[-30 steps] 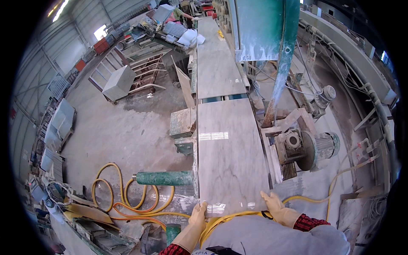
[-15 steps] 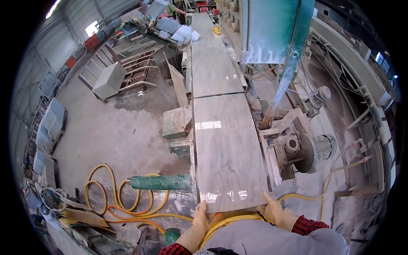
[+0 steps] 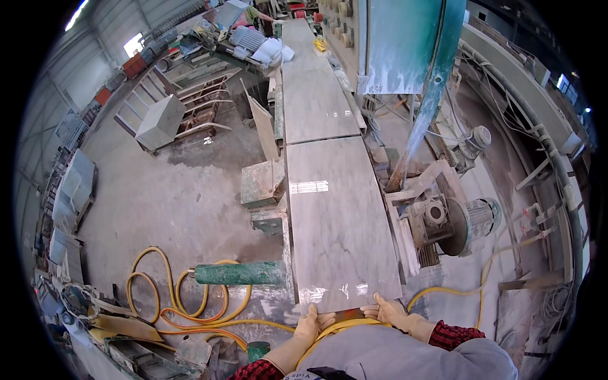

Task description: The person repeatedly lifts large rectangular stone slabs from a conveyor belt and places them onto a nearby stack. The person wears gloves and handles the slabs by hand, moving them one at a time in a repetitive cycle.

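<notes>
A long polished stone slab, pale grey with darker veins, lies flat in front of me on a narrow raised line. Beyond a thin dark seam, a second slab continues away. At the near end, my left hand, in a cream glove, touches the end edge with its fingers apart. On the right, my gloved right hand is by the same edge, its fingers stretched out leftward. Neither hand wraps around anything that I can see. Some fingertips are hidden below the slab's edge.
A green roller juts out left, above coiled yellow hoses. On the right stand a motor with a wheel and a tall green machine. Another person's arm reaches the line's far end.
Both my hands have left the slab's near corners and moved inward along its end edge, closer together. The slabs look unmoved relative to the line, while the view shifts slightly.
</notes>
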